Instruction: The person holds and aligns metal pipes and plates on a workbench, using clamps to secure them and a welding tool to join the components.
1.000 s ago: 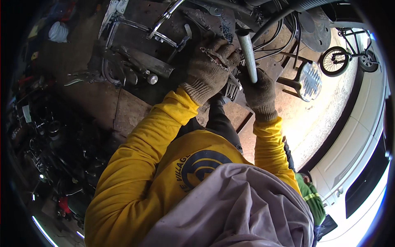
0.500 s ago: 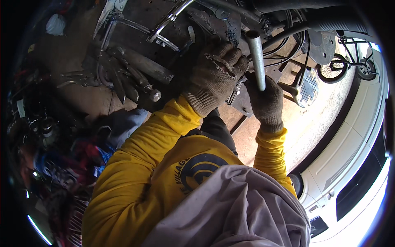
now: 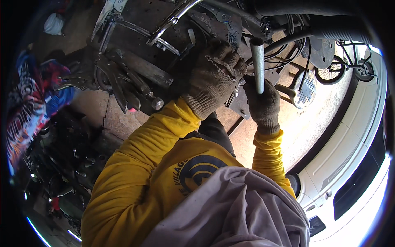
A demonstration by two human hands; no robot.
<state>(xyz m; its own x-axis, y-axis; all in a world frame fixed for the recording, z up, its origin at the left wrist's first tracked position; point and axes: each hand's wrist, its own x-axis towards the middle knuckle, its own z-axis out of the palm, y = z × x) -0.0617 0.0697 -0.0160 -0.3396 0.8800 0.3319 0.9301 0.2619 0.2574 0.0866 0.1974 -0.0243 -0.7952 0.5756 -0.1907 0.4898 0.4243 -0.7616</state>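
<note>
Both my hands wear brown knit gloves. My left hand (image 3: 218, 76) is closed, its fingers curled over the dark metalwork at the centre; whatever they grip is hidden beneath them. Just to its right, my right hand (image 3: 263, 103) makes a fist around a grey metal pipe (image 3: 258, 66), whose hollow end rises toward me. Between the hands and just below them shows a dark metal plate (image 3: 240, 106) with small bright parts. Left of my left hand hang several clamp-like tools (image 3: 119, 78), one with a round metal knob (image 3: 157, 103).
A shiny bent metal bar (image 3: 175, 18) crosses above my hands. Black cables (image 3: 284, 57) loop at upper right, near a round plate with holes (image 3: 323, 53). A bicycle (image 3: 331, 70) and a white van (image 3: 345, 152) stand right. Someone in a colourful patterned garment (image 3: 31, 99) is at left.
The person in the patterned garment has moved from lower left up along the left side. My right hand and the pipe have shifted slightly; my left hand has hardly moved.
</note>
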